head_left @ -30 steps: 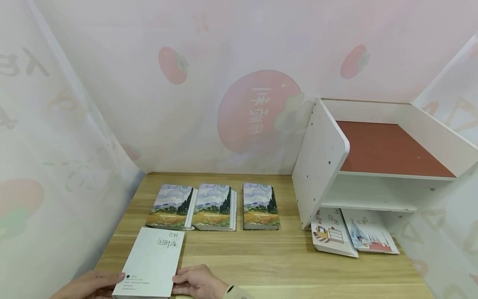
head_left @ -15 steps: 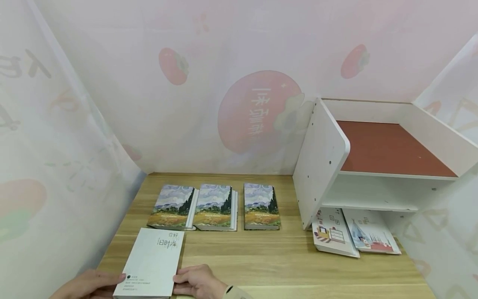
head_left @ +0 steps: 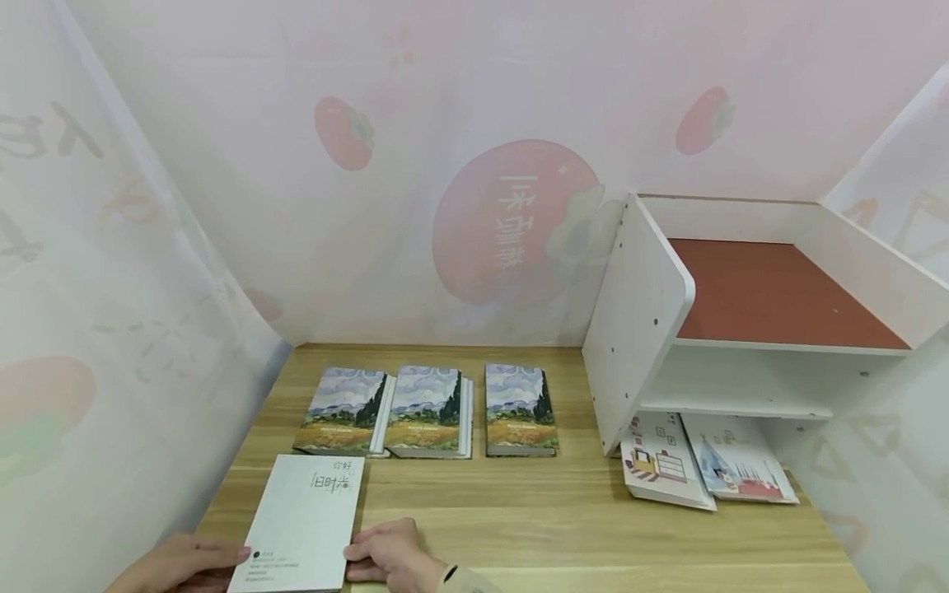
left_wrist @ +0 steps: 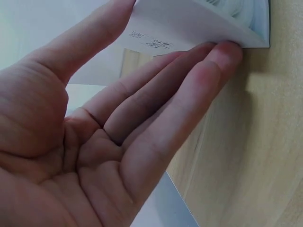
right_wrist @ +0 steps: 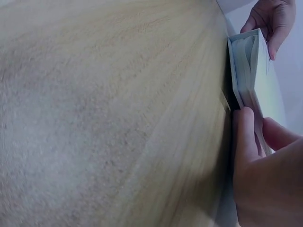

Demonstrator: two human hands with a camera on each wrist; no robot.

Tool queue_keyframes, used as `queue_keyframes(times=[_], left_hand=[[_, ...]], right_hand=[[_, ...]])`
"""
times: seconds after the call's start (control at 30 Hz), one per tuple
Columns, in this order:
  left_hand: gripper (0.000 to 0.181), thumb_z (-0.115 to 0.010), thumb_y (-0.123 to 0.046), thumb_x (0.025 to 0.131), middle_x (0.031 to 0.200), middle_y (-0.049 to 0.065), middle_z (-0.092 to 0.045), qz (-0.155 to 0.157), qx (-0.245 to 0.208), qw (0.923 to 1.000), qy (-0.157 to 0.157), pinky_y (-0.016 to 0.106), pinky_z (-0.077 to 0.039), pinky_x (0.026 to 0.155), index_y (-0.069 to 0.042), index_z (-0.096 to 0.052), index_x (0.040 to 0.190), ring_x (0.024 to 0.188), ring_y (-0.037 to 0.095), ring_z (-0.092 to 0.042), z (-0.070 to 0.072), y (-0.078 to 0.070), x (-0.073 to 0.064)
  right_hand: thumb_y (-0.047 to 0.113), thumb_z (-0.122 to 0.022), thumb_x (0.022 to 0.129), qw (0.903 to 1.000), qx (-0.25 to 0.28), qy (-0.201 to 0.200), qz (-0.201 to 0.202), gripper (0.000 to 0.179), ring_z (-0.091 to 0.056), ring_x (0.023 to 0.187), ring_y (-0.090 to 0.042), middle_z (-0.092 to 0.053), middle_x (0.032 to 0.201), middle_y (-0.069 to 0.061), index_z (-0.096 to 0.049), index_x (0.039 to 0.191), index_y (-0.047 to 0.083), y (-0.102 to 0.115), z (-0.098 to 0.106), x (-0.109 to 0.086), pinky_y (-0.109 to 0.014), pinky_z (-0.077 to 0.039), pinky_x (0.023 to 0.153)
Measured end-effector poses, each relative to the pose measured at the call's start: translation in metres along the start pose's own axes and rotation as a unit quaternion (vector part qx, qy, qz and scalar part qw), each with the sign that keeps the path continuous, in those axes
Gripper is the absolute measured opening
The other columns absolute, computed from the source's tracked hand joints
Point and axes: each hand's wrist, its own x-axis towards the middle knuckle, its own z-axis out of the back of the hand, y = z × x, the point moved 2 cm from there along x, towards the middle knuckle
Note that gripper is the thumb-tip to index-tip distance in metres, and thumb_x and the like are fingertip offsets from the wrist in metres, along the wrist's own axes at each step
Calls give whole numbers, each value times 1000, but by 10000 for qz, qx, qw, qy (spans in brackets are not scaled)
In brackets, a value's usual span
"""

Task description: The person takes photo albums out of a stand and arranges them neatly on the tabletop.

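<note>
A white photo album (head_left: 300, 519) with dark lettering on its cover lies at the near left of the wooden table, held between both hands. My left hand (head_left: 181, 564) grips its left edge near the front corner, thumb on the cover side. In the left wrist view, the left fingers (left_wrist: 156, 127) reach under the album (left_wrist: 165, 23), whose wavy page edges show. My right hand (head_left: 393, 553) pinches the opposite edge. The right wrist view shows the right thumb (right_wrist: 279, 135) at the cover and the other fingers at the underside of the album (right_wrist: 251, 66).
Just behind stand three landscape-covered albums in a row: left (head_left: 344, 412), middle (head_left: 426, 412) and right (head_left: 519, 412). A white shelf unit (head_left: 638, 313) with a red-brown top board occupies the right side. Two illustrated albums (head_left: 663, 465) stick out from its bottom compartment. Printed cloth (head_left: 445, 82) hangs around the table.
The white album has shifted very slightly toward the near edge, with both hands keeping their grip on it. The other albums and the shelf stay in place.
</note>
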Motion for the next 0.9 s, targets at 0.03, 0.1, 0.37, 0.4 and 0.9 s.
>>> queue_keyframes(times=[0.03,0.1,0.37,0.4,0.9], left_hand=[[35,-59,-26,100,97,21,-71,-9,91,9999,-45,22,-57,62,5,-73,106,68,14,-69,0,0,0],[35,-60,-27,100,96,20,-71,-28,196,9998,-85,18,-54,58,4,-74,106,65,9,-66,1,0,1],[35,-59,-25,101,100,22,-70,-91,22,9999,53,22,-57,62,7,-70,111,71,15,-69,-1,0,4],[35,-59,-24,101,101,22,-70,-94,-15,9999,71,24,-58,64,7,-70,112,74,18,-70,-2,-1,4],[44,-60,-23,100,107,22,-69,-103,70,9998,-140,40,-58,83,17,-62,118,98,31,-68,-2,-1,8]], right_hand=[[-13,-74,80,10000,-7,9,-4,11,-72,74,-30,-71,77,-15,-72,88,-6,1,0,0,-35,-61,66],[-13,-74,79,10000,-23,14,3,11,-72,74,-30,-71,77,-15,-72,87,-6,2,0,-1,-34,-61,66],[-14,-75,78,9999,-19,-96,102,11,-71,73,-31,-70,76,-16,-71,85,-6,4,0,-3,-34,-61,64],[-14,-75,78,9999,-15,-111,109,11,-71,73,-31,-70,76,-16,-71,85,-6,4,0,-3,-34,-61,64],[-18,-72,77,9998,-22,-159,91,13,-71,73,-34,-70,75,-20,-70,85,-8,3,3,-1,-36,-61,63]])
